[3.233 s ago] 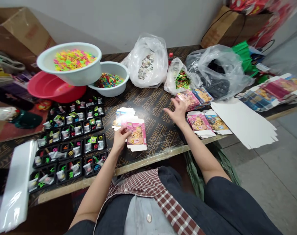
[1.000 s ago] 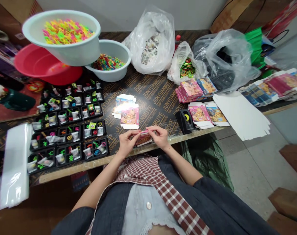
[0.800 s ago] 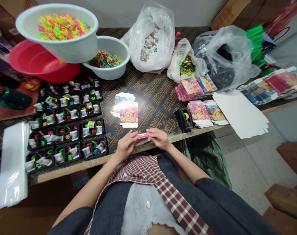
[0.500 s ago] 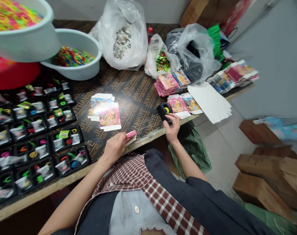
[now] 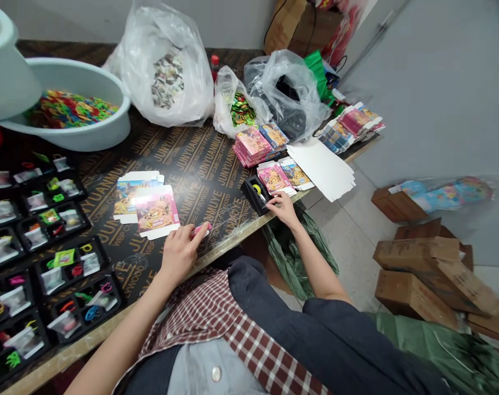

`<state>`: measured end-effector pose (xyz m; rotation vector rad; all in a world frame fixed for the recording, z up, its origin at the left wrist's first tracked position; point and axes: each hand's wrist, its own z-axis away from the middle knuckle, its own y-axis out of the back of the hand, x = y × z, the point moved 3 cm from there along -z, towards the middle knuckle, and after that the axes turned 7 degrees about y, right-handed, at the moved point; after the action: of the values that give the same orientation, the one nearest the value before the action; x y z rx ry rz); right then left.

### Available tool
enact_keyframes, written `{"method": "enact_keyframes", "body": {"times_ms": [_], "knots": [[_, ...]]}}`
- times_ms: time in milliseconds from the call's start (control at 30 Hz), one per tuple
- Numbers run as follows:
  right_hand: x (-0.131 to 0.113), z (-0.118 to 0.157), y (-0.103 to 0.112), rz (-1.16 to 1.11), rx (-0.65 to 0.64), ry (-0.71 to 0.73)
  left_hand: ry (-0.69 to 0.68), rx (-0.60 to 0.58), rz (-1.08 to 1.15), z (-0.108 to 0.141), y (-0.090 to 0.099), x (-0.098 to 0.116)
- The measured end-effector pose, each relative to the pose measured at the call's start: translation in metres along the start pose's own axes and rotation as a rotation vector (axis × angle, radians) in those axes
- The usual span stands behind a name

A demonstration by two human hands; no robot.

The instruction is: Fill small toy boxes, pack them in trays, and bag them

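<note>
left hand [image 5: 179,252], pink box [image 5: 207,227] in its grasp, right hand [image 5: 284,209] at black tape dispenser [image 5: 254,198], hold unclear

This looks like a small packing workshop: the printed-plywood tabletop [image 5: 187,175] carries a basin [image 5: 89,141] of colorful plastic pieces [image 5: 74,109], black compartment trays [image 5: 117,293] filled with trinkets, stacked printed cartons [image 5: 253,145] and a tape dispenser [image 5: 253,200], while brown cardboard boxes [image 5: 414,299] stand piled on the tiled floor [image 5: 344,214] alongside.
</note>
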<state>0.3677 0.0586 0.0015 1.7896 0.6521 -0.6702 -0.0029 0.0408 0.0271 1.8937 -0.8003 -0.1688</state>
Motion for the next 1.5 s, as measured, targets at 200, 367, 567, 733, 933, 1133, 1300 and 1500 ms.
{"method": "enact_keyframes", "body": {"times_ms": [200, 367, 567, 733, 933, 1133, 1300, 1500], "knots": [[0.002, 0.024, -0.001, -0.235, 0.215, -0.185, 0.032, 0.038, 0.060, -0.004, -0.001, -0.006], [0.016, 0.043, -0.016, -0.251, 0.292, -0.292, 0.078, 0.101, 0.181, -0.003, -0.002, -0.011], [0.023, 0.041, -0.026, -0.130, 0.397, -0.260, 0.084, 0.102, 0.215, -0.002, -0.005, -0.009], [-0.005, 0.055, -0.028, -0.106, 0.606, -0.286, 0.173, 0.090, 0.182, 0.002, -0.005, -0.005], [-0.111, 0.063, -0.078, -0.697, 0.139, -0.387, 0.178, 0.082, 0.227, 0.006, -0.004, -0.006], [-0.193, 0.059, -0.133, -1.228, -0.426, -0.438, 0.131, 0.153, 0.289, 0.008, -0.002, -0.006], [-0.187, 0.057, -0.147, -1.311, -0.431, -0.503, 0.148, 0.242, 0.377, 0.010, -0.003, -0.010], [-0.178, 0.057, -0.148, -1.317, -0.393, -0.536, 0.109, 0.270, 0.381, 0.009, -0.003, -0.009]]}}
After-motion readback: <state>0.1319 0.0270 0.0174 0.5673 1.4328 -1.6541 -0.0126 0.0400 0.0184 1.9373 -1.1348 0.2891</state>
